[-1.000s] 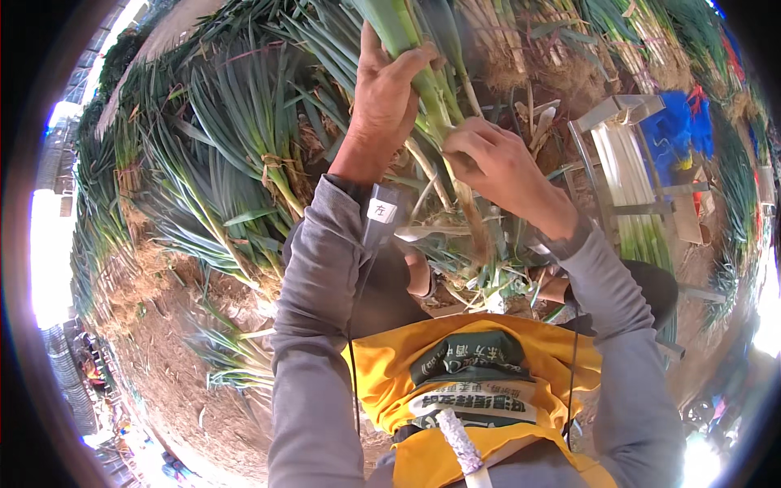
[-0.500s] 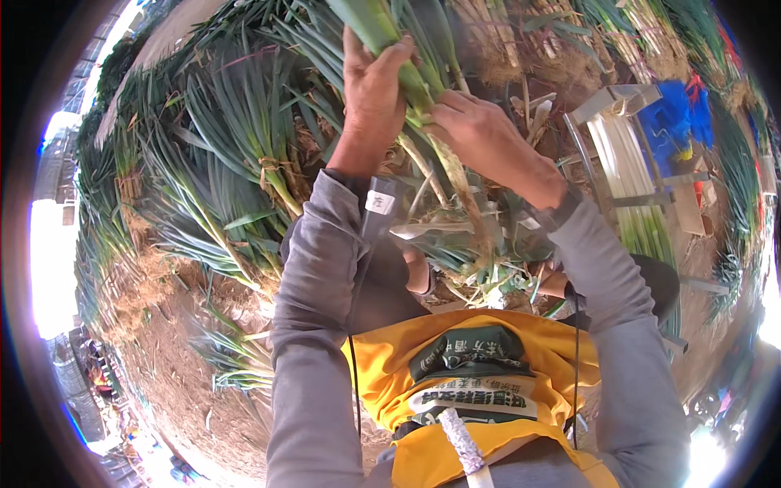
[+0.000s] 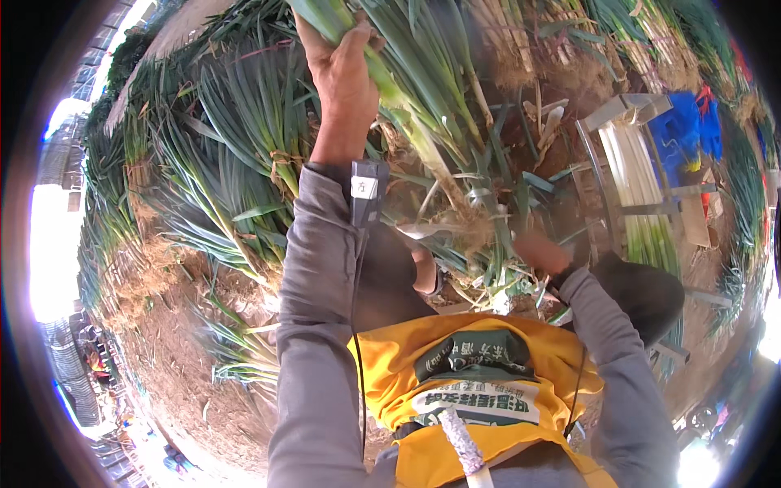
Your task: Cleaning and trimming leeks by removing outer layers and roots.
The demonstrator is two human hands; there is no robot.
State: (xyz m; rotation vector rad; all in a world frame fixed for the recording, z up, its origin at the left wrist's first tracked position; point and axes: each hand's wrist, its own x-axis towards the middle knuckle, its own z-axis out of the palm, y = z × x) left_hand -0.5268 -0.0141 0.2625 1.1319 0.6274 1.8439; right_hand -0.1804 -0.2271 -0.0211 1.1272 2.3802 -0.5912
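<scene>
My left hand [image 3: 346, 73] is raised high and shut around the green upper part of a long green onion [image 3: 423, 138]. Its pale stalk slants down to the right toward a heap of trimmed leaves and roots [image 3: 480, 268] in front of my lap. My right hand [image 3: 541, 252] is low beside that heap, near the stalk's root end. It is blurred and looks curled, and I cannot tell whether it holds anything. Grey sleeves cover both forearms, and a small tag is clipped on the left sleeve [image 3: 366, 187].
Bundles of green onions [image 3: 236, 154] lie piled to the left and across the top. At the right a metal rack [image 3: 602, 122] holds cleaned white stalks [image 3: 639, 195], with a blue crate [image 3: 679, 130] behind it. A yellow apron [image 3: 390, 382] covers my lap. Bare soil [image 3: 187, 366] lies lower left.
My left hand lifted the green onion higher. My right hand left the stalk and swept down to the right, to the heap by my lap.
</scene>
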